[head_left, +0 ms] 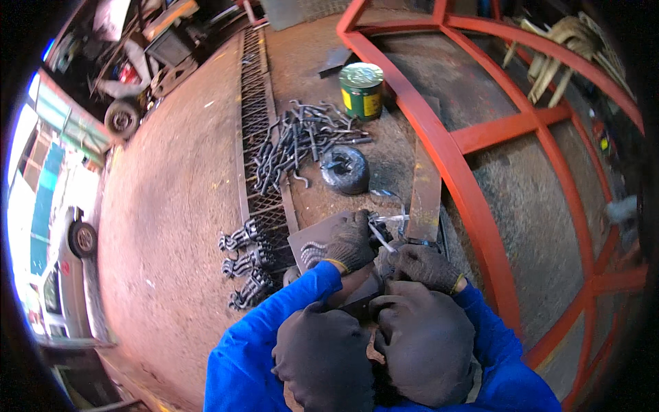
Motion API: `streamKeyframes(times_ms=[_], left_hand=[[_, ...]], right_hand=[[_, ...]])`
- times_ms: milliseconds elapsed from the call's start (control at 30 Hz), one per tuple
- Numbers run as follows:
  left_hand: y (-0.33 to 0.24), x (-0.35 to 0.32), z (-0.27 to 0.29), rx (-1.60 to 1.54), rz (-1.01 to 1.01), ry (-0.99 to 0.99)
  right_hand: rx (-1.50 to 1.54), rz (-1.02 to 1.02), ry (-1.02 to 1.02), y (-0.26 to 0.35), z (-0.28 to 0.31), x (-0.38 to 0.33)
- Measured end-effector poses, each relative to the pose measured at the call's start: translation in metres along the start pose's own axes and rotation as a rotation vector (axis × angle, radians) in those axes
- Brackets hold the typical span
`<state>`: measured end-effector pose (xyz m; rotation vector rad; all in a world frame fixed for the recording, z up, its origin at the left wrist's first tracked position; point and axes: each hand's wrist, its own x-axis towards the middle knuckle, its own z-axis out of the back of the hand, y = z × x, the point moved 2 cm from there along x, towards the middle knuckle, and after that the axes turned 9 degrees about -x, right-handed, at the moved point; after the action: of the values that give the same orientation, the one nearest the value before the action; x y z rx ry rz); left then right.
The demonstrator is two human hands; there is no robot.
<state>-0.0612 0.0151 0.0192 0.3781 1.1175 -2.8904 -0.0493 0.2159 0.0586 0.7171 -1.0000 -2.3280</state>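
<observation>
My left hand [351, 242], in a dark knit glove, is closed around a bundle of bent steel rods [314, 253]. The curved rod ends show left of the glove, over a flat grey plate [301, 239]. From the bundle's right end a pale, shiny strip [382, 237] runs to my right hand [427, 266]. That hand, also gloved, is closed on the strip near my right knee; its fingertips are partly hidden. Beyond the hands lies a roll wrapped in shiny grey film [344, 170]. Several bundled bent rods [248, 264] lie to the left.
A loose heap of bent rods [302, 141] spreads over a floor grating [252, 89]. Behind the roll stands a green can [361, 93]. A red steel frame [439, 147] rises at the right, beside a flat metal bar [424, 189]. Vehicles are parked far left.
</observation>
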Motion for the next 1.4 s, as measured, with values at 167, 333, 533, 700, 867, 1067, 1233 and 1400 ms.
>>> streamKeyframes(times_ms=[167, 333, 533, 700, 867, 1067, 1233, 1400], left_hand=[[0.034, -0.004, -0.02, 0.005, -0.054, -0.088], [0.02, 0.014, -0.035, 0.026, -0.196, -0.125], [0.019, 0.001, -0.027, 0.019, -0.103, -0.269], [0.038, 0.014, -0.051, 0.045, -0.161, -0.317], [0.023, 0.006, -0.03, 0.111, -0.196, -0.16], [0.018, 0.002, -0.026, 0.054, -0.109, -0.149], [0.028, 0.009, -0.037, 0.082, -0.129, -0.21], [0.03, 0.004, -0.025, -0.049, -0.183, -0.196]], right_hand=[[-0.023, -0.034, -0.056, 0.064, 0.017, 0.025], [-0.12, -0.03, -0.046, 0.085, 0.048, 0.083], [-0.317, 0.02, 0.015, 0.081, 0.028, 0.174], [-0.604, 0.166, 0.014, 0.052, 0.024, 0.221], [-1.093, 0.425, -0.025, -0.001, 0.027, 0.246], [-0.883, 0.201, 0.091, 0.045, 0.03, 0.228], [-0.557, 0.345, 0.166, 0.091, 0.046, 0.131], [-0.352, 0.193, -0.004, 0.061, 0.06, 0.047]])
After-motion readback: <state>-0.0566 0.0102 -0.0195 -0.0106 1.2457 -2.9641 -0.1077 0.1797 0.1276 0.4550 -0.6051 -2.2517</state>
